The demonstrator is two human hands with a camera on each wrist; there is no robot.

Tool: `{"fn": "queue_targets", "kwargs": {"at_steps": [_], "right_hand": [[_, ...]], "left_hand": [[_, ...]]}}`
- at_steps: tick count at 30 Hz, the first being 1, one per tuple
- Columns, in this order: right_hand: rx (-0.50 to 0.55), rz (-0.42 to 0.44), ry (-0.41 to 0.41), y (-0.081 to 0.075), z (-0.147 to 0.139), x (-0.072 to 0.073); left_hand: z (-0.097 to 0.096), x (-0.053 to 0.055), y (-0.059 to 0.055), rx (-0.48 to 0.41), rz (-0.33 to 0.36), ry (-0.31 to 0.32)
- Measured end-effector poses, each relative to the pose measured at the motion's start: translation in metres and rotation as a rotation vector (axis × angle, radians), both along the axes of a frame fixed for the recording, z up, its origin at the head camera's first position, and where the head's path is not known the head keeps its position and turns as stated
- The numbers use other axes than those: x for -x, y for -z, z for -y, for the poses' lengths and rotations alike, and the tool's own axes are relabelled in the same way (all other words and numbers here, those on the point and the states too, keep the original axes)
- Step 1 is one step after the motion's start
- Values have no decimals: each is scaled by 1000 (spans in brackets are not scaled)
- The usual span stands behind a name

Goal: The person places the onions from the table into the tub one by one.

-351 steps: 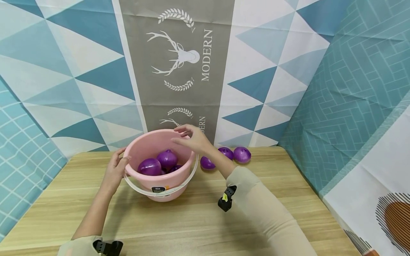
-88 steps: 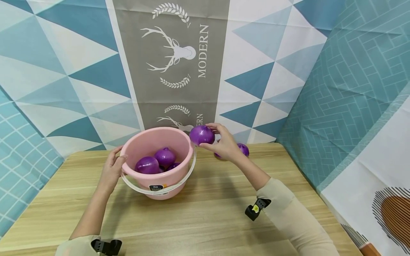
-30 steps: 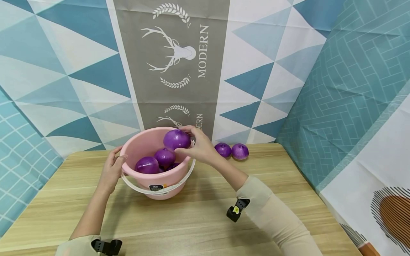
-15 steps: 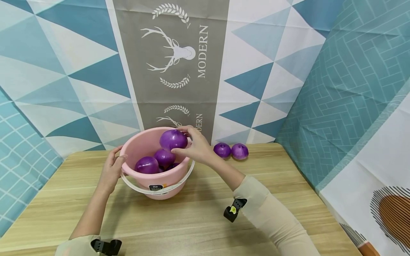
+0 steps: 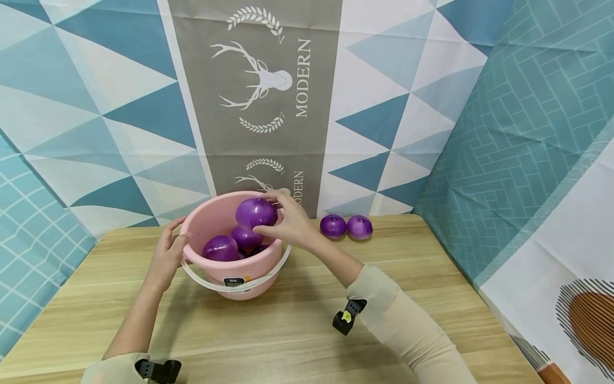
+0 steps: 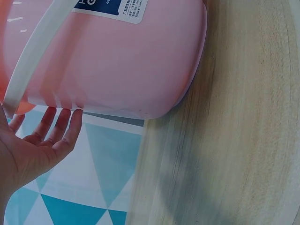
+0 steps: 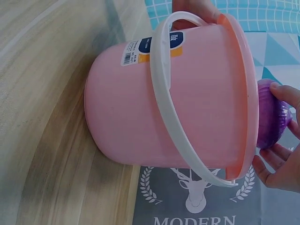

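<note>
My right hand (image 5: 292, 222) grips a purple onion (image 5: 254, 213) between thumb and fingers, at the mouth of a pink bucket (image 5: 249, 280). In the right wrist view the held onion (image 7: 271, 114) shows just past the bucket's rim. Several purple onions lie inside, among them one at the front left (image 5: 220, 248); the held one partly covers another (image 5: 245, 238). My left hand (image 5: 167, 253) holds the bucket's left rim, thumb at the edge. In the left wrist view its fingers (image 6: 61, 124) press against the outer wall.
Two more purple onions (image 5: 333, 226) sit side by side on the wooden table (image 5: 307, 330), right of the bucket near the back edge. The bucket's white handle (image 5: 240, 289) hangs down across its front. Behind the table hangs a patterned cloth (image 5: 384, 80).
Over the last second my right hand has moved slightly left and down with the onion. Earlier it brought this onion from the right side of the bucket. The left hand stays put.
</note>
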State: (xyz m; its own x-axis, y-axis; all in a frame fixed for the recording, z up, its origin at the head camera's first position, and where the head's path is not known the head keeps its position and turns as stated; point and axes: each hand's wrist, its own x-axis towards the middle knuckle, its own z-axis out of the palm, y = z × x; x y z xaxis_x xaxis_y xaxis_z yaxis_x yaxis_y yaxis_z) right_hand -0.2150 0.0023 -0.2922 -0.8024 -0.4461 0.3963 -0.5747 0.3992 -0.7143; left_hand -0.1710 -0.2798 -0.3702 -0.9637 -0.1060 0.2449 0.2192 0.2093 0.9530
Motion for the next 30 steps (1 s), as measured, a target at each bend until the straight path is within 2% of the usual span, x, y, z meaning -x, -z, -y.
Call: {"fn": "queue_targets", "kwargs": {"at_steps": [12,21,30], "right_hand": [[-19,3,-8,1,0,-1],[-24,43,14,1,-4,-1],[46,18,-10,0,-15,3]], "left_hand": [[0,1,1,0,0,-3],[1,2,1,20,6,0],[0,1,0,7,2,7]]}}
